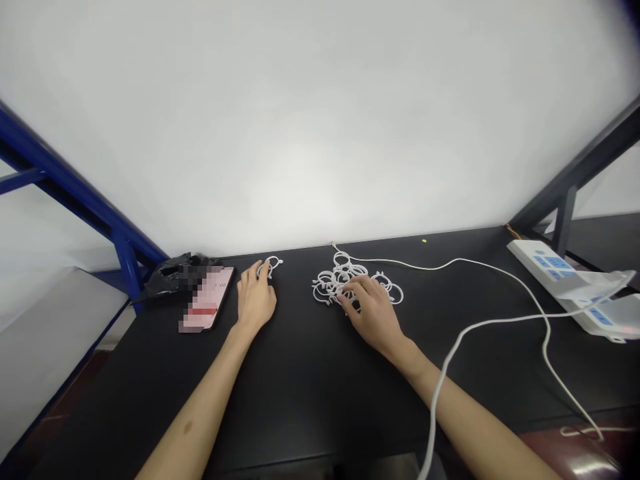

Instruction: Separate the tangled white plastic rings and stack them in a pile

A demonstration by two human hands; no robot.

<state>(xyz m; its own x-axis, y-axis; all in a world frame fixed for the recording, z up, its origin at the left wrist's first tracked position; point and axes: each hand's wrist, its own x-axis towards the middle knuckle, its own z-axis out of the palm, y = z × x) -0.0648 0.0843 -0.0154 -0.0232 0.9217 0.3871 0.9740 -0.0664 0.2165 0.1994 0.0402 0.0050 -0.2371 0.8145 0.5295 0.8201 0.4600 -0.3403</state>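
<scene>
Two bare hands are placed on the black desk [300,393]. A few white rings [274,261] are touched by the left hand [256,301], part open, fingers loosely bent; whether any is gripped cannot be told. The main pile of white rings [327,283] is reached into by the right hand [377,315], half curled, thumb near fingertips, hold unclear. Picking seems under way; careful separation would be needed for tangled rings. ":00" can be read on the phone [223,283]; the power strip's [534,257] blue labels cannot be read.
</scene>
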